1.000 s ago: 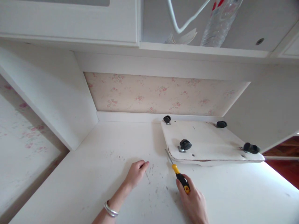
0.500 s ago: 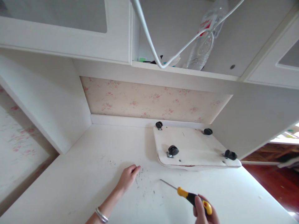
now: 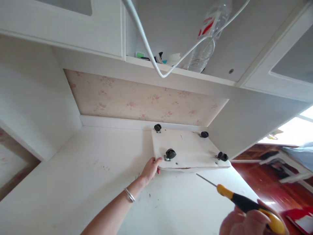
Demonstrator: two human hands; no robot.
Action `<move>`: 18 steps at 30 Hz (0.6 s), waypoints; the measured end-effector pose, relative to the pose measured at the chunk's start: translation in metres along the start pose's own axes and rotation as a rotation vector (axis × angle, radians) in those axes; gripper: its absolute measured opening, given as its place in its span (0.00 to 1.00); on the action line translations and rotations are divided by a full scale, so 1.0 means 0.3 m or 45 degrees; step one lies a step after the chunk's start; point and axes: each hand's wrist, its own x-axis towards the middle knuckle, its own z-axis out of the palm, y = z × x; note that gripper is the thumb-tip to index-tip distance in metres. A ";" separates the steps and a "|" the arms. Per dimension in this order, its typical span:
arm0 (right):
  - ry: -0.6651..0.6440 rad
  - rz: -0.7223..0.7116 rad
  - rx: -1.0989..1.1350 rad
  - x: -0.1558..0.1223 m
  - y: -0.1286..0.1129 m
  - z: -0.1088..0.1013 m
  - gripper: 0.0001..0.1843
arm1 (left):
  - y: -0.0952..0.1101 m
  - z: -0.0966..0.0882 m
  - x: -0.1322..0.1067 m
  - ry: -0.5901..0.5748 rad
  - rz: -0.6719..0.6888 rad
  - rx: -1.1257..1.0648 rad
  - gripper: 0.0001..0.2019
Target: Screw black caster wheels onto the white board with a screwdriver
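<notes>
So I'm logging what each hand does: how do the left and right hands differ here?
The left hand reaches out across the desk and touches the near-left corner of the wheeled board; the right hand sits close to the camera. The left hand carries no tool; the right hand is closed around the yellow-and-black screwdriver, tip toward the board. Only the left wrist shows a silver bracelet. Both are bare.

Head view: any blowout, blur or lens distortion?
Head view: daylight patch at far right is blown out; right hand and screwdriver handle, near the lens, look soft; wide-angle bends the cabinet edges; caster board and left hand read sharp.
</notes>
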 end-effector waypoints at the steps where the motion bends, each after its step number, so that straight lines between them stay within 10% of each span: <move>1: 0.105 0.063 0.092 -0.001 -0.032 0.034 0.20 | -0.002 0.003 0.003 0.020 0.003 -0.009 0.18; 4: 0.149 0.105 0.389 -0.016 -0.127 0.138 0.16 | -0.018 -0.003 -0.004 0.062 0.014 -0.040 0.15; 18: -0.902 0.209 0.983 -0.096 -0.234 0.291 0.26 | -0.082 -0.175 -0.176 0.215 0.010 -0.110 0.16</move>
